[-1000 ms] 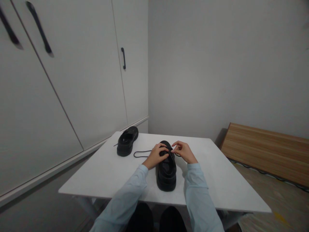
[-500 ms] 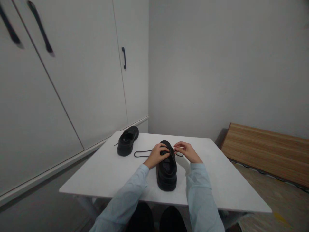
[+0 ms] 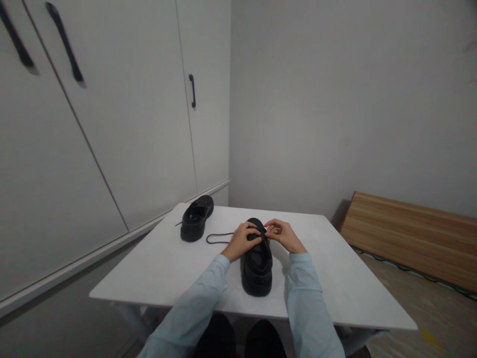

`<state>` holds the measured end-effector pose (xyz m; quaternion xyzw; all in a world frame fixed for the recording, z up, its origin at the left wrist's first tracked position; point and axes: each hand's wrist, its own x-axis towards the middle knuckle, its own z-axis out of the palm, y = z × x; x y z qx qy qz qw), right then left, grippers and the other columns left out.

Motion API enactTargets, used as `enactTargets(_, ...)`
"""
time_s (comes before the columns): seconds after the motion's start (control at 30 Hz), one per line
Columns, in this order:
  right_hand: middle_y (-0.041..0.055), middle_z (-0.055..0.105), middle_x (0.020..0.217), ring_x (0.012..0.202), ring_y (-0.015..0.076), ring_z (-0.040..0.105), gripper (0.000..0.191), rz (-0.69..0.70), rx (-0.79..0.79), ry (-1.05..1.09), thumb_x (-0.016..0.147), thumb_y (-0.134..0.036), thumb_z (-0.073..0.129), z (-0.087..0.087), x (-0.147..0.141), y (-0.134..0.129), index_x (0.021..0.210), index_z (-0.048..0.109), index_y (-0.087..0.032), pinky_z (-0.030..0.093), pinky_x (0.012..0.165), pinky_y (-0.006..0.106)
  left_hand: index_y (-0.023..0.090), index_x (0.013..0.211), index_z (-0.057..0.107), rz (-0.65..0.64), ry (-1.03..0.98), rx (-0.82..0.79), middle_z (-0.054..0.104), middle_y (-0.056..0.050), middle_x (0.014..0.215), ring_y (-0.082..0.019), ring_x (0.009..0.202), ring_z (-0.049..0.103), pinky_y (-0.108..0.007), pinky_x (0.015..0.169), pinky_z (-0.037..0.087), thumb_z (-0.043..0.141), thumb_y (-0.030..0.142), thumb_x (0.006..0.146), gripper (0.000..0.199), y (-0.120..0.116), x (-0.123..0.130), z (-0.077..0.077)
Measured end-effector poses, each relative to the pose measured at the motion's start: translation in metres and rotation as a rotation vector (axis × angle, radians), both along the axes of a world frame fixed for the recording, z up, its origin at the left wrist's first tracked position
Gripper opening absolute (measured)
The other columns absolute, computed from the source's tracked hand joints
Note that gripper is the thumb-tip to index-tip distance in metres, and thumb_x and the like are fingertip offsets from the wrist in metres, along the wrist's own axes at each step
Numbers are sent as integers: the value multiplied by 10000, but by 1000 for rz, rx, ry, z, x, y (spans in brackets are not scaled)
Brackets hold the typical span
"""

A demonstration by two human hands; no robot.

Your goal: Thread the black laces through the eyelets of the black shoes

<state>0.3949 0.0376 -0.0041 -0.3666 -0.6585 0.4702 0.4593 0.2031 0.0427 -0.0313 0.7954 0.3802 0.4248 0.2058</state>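
A black shoe (image 3: 257,273) stands on the white table with its heel toward me and its toe pointing away. My left hand (image 3: 242,240) lies over its left side, fingers and thumb closed on the upper near the lacing. At the right edge of the lacing my right hand (image 3: 282,235) is pinched at the black shoelace, whose end is hidden by the fingers. A loop of black lace (image 3: 214,238) stretches across the tabletop left of my left hand. The second black shoe (image 3: 194,231) sits farther back on the left, with a short lace end beside it.
The white table (image 3: 156,278) holds both shoes. White cabinets (image 3: 149,124) with dark handles rise along the left, and a grey wall stands behind. A wood-look board (image 3: 406,233) leans at the right, beyond the table's edge. My knees are under the front edge.
My right hand has moved slightly left, closer to the shoe's lacing. The small lace loop that showed below its fingers is out of sight. My left hand keeps its place on the shoe.
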Motion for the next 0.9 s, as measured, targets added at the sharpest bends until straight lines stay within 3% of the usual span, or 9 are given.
enactTargets(0.33, 7, 639, 689, 660, 156, 596, 367, -54, 64, -116, 608, -351, 773, -2, 2, 3, 896, 623, -180, 464, 640, 304, 213, 789, 699, -2, 12, -26, 579, -56, 1017, -224, 1003, 519, -380, 927, 401, 675, 219, 717, 77, -2, 3, 4)
enactTargets(0.43, 57, 650, 953, 897, 219, 595, 460, -102, 120, -229, 551, -386, 801, -1, 4, 2, 940, 632, -207, 476, 757, 365, 204, 785, 687, -25, -33, -32, 553, -57, 1008, -213, 1007, 515, -372, 938, 397, 667, 215, 727, 62, -4, 3, 5)
enactTargets(0.57, 78, 525, 1270, 1198, 287, 462, 677, -46, 89, -304, 532, -411, 809, -2, 4, -1, 1143, 554, -268, 415, 929, 469, 186, 767, 676, -22, -95, -13, 522, -63, 987, -206, 1001, 511, -366, 944, 394, 664, 207, 730, 45, -7, 3, 6)
enactTargets(0.73, 97, 535, 1273, 1225, 253, 468, 669, 82, 68, -243, 586, -380, 796, -8, 3, 3, 1176, 510, -246, 357, 1023, 434, 189, 776, 663, 4, -150, 47, 508, -62, 988, -204, 1016, 499, -359, 949, 380, 641, 237, 757, 57, -10, 3, 9)
enactTargets(0.9, 91, 566, 1226, 1195, 227, 500, 641, 89, 105, -231, 609, -351, 785, -11, 4, 5, 1174, 508, -230, 313, 1064, 415, 173, 760, 604, -9, -375, -18, 542, -45, 880, -176, 917, 531, -317, 882, 411, 592, 261, 785, 93, -6, 0, 13)
